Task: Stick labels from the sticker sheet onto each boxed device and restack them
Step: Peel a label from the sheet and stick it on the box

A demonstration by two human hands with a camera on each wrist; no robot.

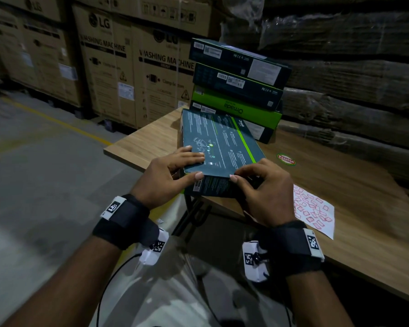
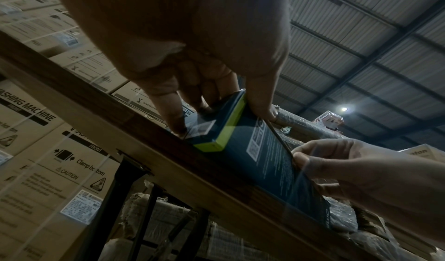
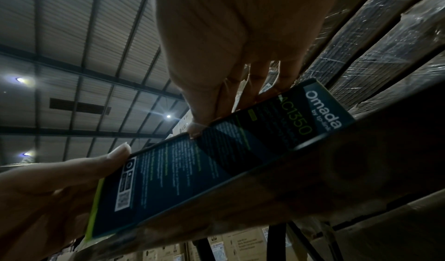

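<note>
**While the label sits only at the box edge, three faults are possible**

Head view: though the box lies flat at the worktop corner, its near end overhangs the edge. The left hand steadies it, fingers flat on top, thumb on the near edge. The right hand pinches a small label at that edge. Judged risk: downward pressure could tip the box off. The sheet lies just right; the stack behind leans unevenly and could topple on restacking.

Left wrist view: the left fingers press the box end. Sliding seems likely if they ease.

Right wrist view: the right fingertips meet the box rim. The label is not discernible here; a crooked or creased fix is possible.
</note>
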